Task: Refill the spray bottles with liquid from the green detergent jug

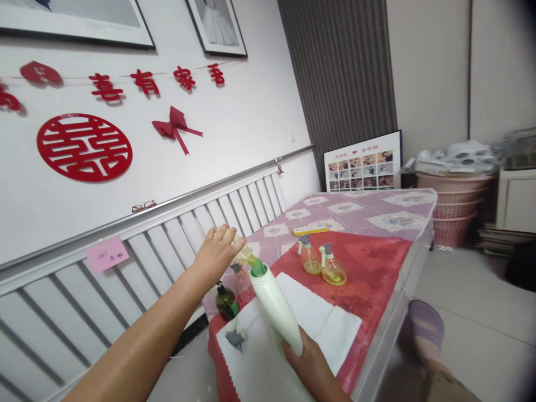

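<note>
My left hand (pixel 218 252) is closed round a small clear bottle (pixel 244 255), tipped with its neck down into a green funnel (pixel 258 268). The funnel sits in the mouth of a tall pale green bottle (pixel 276 310). My right hand (pixel 310 363) grips that tall bottle near its base and holds it tilted over a white cloth (pixel 322 324). A grey spray head (pixel 237 338) lies loose on the cloth near the tall bottle.
A red cloth (pixel 368 262) covers the table. On it stand two small spray bottles of yellow liquid (pixel 321 263), a dark green pump bottle (pixel 226 301) and a pinkish bottle (pixel 243 286). A yellow flat object (pixel 310 229) lies farther back. Pink baskets (pixel 454 206) stand at right.
</note>
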The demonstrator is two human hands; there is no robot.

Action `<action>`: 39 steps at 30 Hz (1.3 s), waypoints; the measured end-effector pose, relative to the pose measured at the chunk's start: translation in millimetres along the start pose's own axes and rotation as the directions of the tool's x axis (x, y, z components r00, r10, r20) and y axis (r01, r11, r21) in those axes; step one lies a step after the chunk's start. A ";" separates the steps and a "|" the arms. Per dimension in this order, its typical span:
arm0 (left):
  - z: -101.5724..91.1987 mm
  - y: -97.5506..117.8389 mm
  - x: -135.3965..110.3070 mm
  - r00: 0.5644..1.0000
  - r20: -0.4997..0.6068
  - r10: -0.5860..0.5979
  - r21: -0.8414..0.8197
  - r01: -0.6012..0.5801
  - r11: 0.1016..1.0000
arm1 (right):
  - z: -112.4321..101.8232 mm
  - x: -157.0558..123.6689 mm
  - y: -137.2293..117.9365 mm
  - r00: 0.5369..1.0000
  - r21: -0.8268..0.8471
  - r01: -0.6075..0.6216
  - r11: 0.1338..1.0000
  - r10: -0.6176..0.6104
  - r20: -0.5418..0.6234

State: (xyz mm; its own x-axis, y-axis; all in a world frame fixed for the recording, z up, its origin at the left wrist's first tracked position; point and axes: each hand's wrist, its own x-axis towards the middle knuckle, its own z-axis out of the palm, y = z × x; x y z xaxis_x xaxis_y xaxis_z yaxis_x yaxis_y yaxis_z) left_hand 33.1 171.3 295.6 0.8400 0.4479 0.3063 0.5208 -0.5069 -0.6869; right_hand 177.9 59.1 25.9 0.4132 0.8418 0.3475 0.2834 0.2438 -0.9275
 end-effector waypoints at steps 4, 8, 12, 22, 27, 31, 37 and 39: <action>2.3 0.0 -0.8 1.000 -0.006 -0.027 -0.031 0.026 0.999 | -0.1 -0.4 -0.8 1.000 -0.013 0.007 1.000 -0.007 -0.015; 8.0 -0.8 -4.3 0.999 0.004 -0.043 -0.037 0.043 0.998 | 0.1 -0.8 0.6 1.000 -0.006 0.016 1.000 -0.016 -0.010; 18.2 -2.8 -12.0 0.995 0.040 -0.092 -0.058 0.094 0.994 | 0.3 -0.7 1.0 1.000 -0.002 0.018 1.000 -0.018 -0.012; 64.7 1.3 -44.9 0.939 0.051 -0.339 -0.488 0.320 0.812 | 1.1 0.9 -1.2 1.000 -0.055 0.014 0.998 -0.014 -0.013; 88.6 16.5 -68.9 0.822 0.038 -0.568 -0.784 0.377 0.493 | 1.2 3.0 -2.9 0.999 -0.084 -0.031 0.996 0.031 -0.009; 106.5 35.6 -94.4 0.650 0.211 -0.730 -0.912 0.399 0.091 | 1.7 4.4 -5.6 0.997 -0.104 -0.072 0.992 0.072 -0.006; 157.2 74.9 -139.6 0.355 0.459 -0.815 -0.878 0.322 -0.354 | 1.8 5.4 -6.6 0.993 -0.183 -0.112 0.977 0.119 0.028; 177.1 90.2 -154.4 0.266 0.505 -0.821 -0.854 0.292 -0.431 | 1.8 5.2 -7.6 0.988 -0.201 -0.137 0.970 0.147 0.038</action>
State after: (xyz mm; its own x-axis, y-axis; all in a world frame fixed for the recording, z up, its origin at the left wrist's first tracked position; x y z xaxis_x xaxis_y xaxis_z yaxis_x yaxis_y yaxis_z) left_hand -76.6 186.9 69.6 -0.2807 0.9075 0.3125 0.1513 -0.2796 0.9481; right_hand 176.4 62.5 34.5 0.4173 0.8862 0.2014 0.3926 0.0241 -0.9194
